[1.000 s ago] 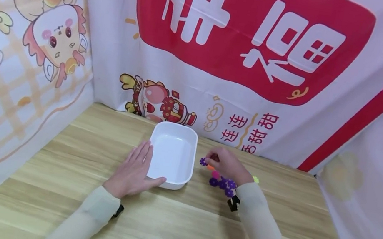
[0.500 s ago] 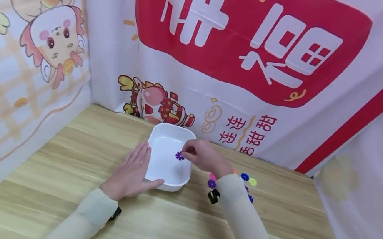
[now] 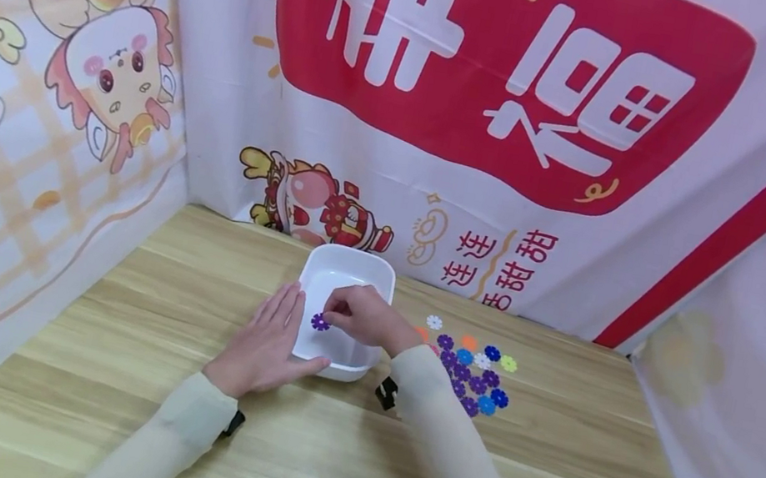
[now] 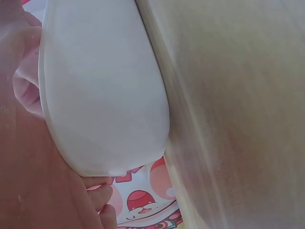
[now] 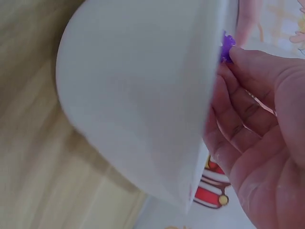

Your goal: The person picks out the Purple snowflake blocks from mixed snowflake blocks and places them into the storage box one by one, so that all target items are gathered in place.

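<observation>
A white rectangular tub [image 3: 350, 266] stands on the table below the back curtain. My left hand [image 3: 266, 338] rests along its left side, fingers straight and thumb at the front rim. Over the tub's inside, my right hand [image 3: 362, 316] pinches a purple flower-shaped disc [image 3: 319, 321] between thumb and fingers. The right wrist view shows the purple disc [image 5: 228, 46] at the thumb tip, partly hidden by the tub's wall. In the left wrist view the tub's outer wall [image 4: 105, 90] lies against the left hand.
Several loose flower discs, purple [image 3: 462, 373], blue [image 3: 492, 353], white [image 3: 434, 322], orange [image 3: 469, 343] and yellow-green [image 3: 509, 363], lie on the wooden table [image 3: 315, 464] right of the tub. Printed curtains [image 3: 385, 138] enclose the back and sides.
The right hand has moved left from the loose discs to over the tub, carrying the purple disc. More of the disc pile shows. The left hand has stayed at the tub.
</observation>
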Motion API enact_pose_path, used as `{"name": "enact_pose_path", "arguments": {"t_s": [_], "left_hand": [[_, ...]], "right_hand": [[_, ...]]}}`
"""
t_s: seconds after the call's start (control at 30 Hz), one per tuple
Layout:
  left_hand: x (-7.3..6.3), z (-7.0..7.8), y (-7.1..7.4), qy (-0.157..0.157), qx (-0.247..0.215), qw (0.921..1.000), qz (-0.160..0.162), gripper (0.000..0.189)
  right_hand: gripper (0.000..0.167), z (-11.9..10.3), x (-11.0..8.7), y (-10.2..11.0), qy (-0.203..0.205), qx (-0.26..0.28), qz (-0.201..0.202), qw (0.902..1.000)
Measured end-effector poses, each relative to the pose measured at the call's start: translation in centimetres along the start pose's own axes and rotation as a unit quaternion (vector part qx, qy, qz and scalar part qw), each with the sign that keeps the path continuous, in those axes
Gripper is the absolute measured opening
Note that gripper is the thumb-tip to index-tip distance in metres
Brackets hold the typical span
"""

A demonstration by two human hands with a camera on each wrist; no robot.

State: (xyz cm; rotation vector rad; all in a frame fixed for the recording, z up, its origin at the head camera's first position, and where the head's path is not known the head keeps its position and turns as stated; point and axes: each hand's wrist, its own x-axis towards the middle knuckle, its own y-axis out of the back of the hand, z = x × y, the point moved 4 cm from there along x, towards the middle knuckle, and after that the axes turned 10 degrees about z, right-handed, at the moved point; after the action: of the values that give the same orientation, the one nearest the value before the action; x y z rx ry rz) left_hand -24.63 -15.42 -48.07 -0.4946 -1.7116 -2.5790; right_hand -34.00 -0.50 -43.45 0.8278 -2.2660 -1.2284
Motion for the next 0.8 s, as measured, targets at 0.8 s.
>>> {"name": "enact_pose_path", "arguments": {"t_s": [0.8], "left_hand": [[-0.2, 0.1, 0.2, -0.004, -0.001, 1.0, -0.005, 0.119]], "right_hand": [[0.016, 0.5, 1.3, -4.3, -0.046, -0.026, -0.037, 0.9979]]}}
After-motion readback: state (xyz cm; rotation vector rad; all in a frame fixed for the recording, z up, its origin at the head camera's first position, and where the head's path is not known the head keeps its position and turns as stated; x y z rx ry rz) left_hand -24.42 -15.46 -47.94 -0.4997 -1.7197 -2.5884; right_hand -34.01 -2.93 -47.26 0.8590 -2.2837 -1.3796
